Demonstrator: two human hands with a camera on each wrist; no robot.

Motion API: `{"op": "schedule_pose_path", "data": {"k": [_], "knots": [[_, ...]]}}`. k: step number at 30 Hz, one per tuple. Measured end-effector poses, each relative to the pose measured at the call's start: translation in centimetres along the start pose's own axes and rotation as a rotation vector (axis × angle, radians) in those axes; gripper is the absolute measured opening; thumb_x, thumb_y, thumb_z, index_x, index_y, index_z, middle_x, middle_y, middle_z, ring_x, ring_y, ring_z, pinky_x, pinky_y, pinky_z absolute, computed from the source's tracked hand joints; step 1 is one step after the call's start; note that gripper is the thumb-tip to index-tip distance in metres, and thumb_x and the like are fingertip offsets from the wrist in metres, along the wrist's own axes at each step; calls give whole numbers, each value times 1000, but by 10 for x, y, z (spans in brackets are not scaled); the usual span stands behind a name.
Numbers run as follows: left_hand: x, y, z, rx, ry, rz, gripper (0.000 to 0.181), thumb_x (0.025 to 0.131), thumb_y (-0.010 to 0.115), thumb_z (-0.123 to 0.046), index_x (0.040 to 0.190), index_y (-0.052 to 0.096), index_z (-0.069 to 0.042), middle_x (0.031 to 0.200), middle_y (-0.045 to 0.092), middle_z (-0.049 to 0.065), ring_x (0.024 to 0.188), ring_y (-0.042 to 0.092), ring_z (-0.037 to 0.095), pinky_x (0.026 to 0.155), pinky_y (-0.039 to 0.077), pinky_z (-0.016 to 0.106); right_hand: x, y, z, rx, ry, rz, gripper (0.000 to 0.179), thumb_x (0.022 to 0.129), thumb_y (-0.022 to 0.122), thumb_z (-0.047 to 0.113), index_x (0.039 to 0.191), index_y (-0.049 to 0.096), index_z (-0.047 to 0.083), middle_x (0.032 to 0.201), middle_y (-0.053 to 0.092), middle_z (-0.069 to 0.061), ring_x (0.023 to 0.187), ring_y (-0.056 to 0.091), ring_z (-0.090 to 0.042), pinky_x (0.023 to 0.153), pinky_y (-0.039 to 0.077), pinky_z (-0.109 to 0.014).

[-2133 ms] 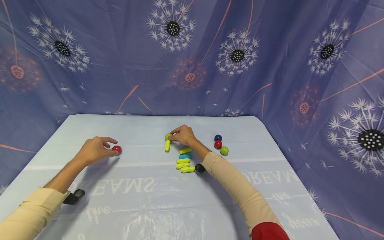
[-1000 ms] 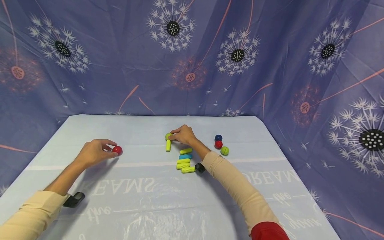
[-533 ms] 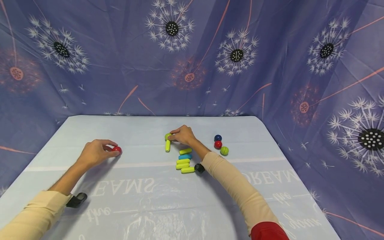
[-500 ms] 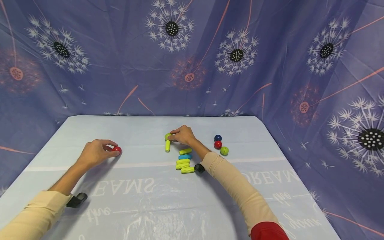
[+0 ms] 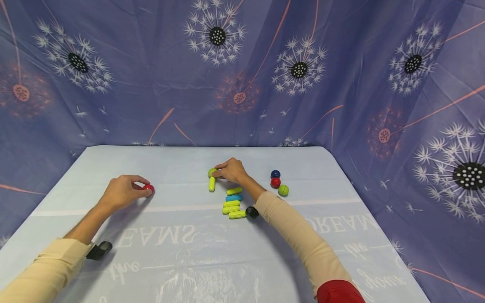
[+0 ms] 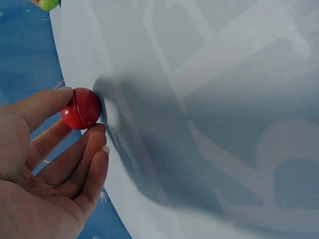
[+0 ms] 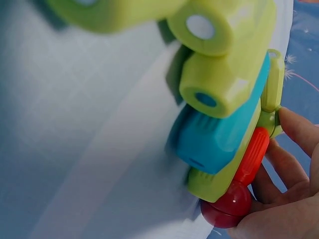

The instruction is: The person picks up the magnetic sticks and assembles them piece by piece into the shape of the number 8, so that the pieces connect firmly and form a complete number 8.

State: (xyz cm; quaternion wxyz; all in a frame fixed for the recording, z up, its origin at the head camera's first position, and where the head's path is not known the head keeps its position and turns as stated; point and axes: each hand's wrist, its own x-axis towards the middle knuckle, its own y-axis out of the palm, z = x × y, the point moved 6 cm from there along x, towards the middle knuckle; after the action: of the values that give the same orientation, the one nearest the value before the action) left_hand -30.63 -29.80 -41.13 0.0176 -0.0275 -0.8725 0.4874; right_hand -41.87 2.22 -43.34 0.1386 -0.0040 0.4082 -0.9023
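My left hand (image 5: 123, 192) pinches a glossy red ball (image 6: 82, 109) between thumb and fingertips, close over the left side of the table. Near the table's back middle, my right hand (image 5: 232, 170) pinches a green ball (image 5: 212, 172). A yellow-green toy rod (image 5: 211, 184) runs from that ball toward me. In the right wrist view, a red rod (image 7: 251, 157) runs from the green ball to a second red ball (image 7: 227, 206) beside the palm. The hand hides both of these in the head view.
Several yellow-green rods (image 5: 230, 209) and one blue rod (image 5: 233, 197) lie in a column under the right forearm. To its right sit a blue ball (image 5: 275, 174), a red ball (image 5: 275, 182) and a green ball (image 5: 283, 190). A patterned curtain (image 5: 159, 84) borders the table.
My left hand's fingers have closed further around the red ball, and the hand has shifted slightly right. My right hand stays in place at the green ball and rod.
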Motion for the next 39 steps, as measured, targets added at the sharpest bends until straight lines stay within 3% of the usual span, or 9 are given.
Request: {"op": "schedule_pose_path", "data": {"k": [6,13,19,32,39], "knots": [[1,-1,-3,-12,9,8,38,86,80,-31,113,75,-4,91,78,15,86,68,32,64,42,31,0,0,0,16,9,7,35,87,78,41,118,78,24,109,78,-1,90,64,-15,71,47,-26],[3,3,-22,-24,50,13,34,86,79,-30,111,76,-7,89,78,8,85,69,27,69,43,32,2,0,-1,-23,-22,-2,36,86,77,42,118,78,24,117,76,-2,101,65,-19,78,48,-27],[6,11,-37,-41,82,42,31,86,79,-27,111,76,-9,88,78,5,86,69,25,70,44,32,3,0,-1,-4,-18,2,36,86,78,42,117,78,23,115,77,-2,102,66,-20,79,49,-28],[12,31,-72,-110,133,96,31,85,81,-27,111,76,-11,91,79,6,89,69,25,72,48,33,2,0,0,2,-8,4,37,86,78,41,119,78,23,99,79,2,79,63,-13,64,45,-24],[13,45,-83,-134,144,99,28,85,80,-25,110,77,-12,91,78,6,87,70,23,71,48,34,2,1,0,-18,-18,7,38,87,77,42,120,77,23,107,79,0,88,64,-14,69,46,-24]]}}
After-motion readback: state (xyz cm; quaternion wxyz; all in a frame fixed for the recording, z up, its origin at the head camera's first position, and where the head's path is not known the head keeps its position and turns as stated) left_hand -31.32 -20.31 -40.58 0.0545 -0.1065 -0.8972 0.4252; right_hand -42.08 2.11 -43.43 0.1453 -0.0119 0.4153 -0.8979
